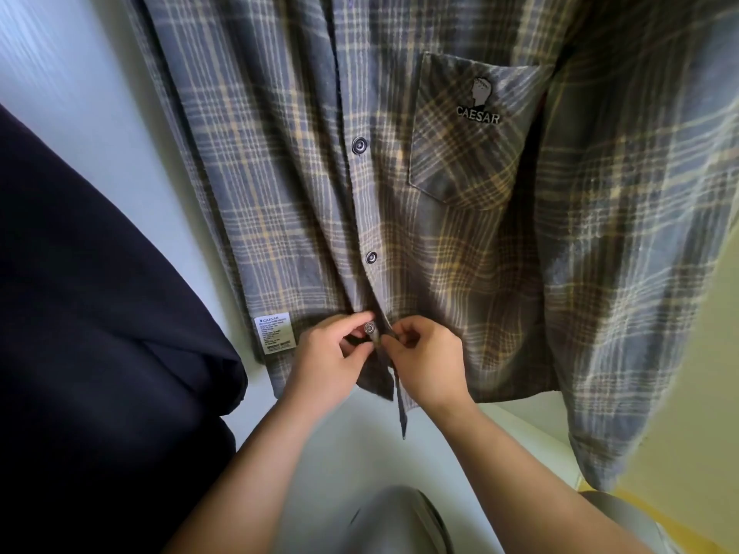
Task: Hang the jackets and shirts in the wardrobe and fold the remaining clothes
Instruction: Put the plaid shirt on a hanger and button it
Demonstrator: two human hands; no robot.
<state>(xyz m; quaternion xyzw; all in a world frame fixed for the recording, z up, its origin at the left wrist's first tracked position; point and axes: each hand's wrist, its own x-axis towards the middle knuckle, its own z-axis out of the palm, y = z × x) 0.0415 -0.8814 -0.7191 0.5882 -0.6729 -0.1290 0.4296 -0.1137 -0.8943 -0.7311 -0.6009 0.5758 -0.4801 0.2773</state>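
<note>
A plaid shirt [420, 233] hangs front-on before a pale surface [80, 94], filling most of the view. Its hem sits right at the person's fingertips. Both hands meet at the bottom of the shirt's front opening, on either side of the lowest button [370, 327].

The left hand [332, 353] has its fingers curled, with the thumb and forefinger pinching the strip of cloth that carries this button. The button shows between the thumb above it and the fingers below it. The right hand [428, 361] is curled too and pinches the opposite front edge, its fingertips just beside the button and almost touching the left hand's. Whether the button is fastened cannot be told.

Two more buttons, a middle one [371, 257] and an upper one [360, 145], run up the front above the hands. A chest pocket [476, 153] bears the word CAESAR. A white label [276, 333] is sewn near the hem, just left of the left hand. A dark garment [100, 313] hangs at the left edge of the view, beside the shirt.
</note>
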